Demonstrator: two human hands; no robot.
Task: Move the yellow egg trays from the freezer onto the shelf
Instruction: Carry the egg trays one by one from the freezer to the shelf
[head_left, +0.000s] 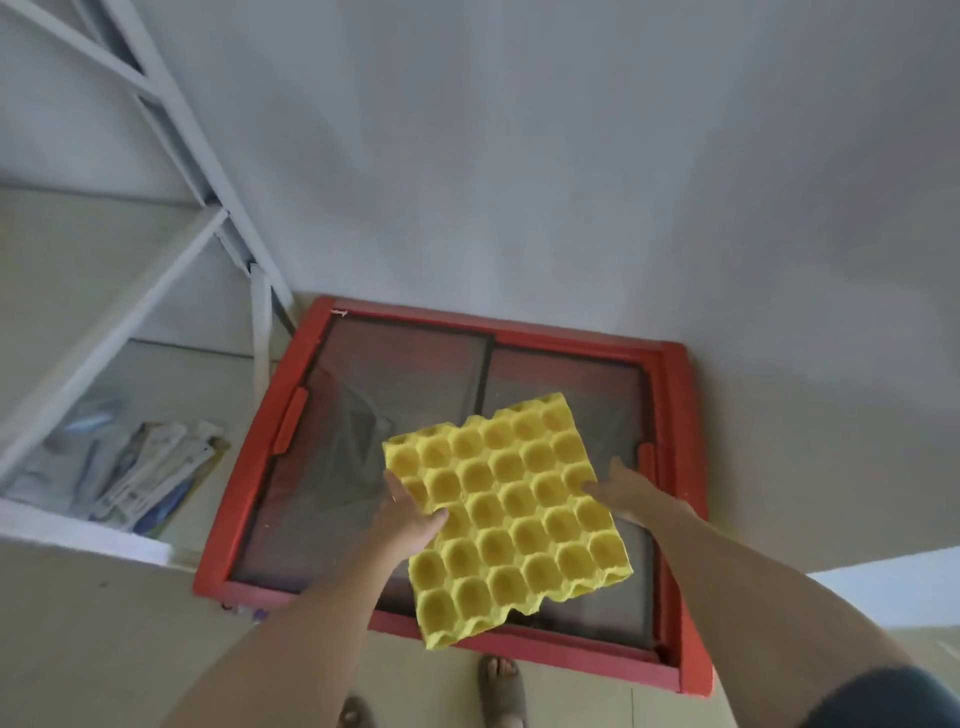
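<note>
Head: 1 yellow egg tray (511, 519), L hand (410, 517) gripping, R hand (623, 488) straight-fingered on edge.

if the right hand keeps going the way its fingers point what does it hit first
The yellow egg tray: the right hand points left at its right edge and seems to be touching it, though depth is unclear.

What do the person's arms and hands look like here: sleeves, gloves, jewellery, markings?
Bare, ungloved left hand and right hand. Left forearm and right forearm are bare too: no sleeves, watches, bands or markings visible.
</note>
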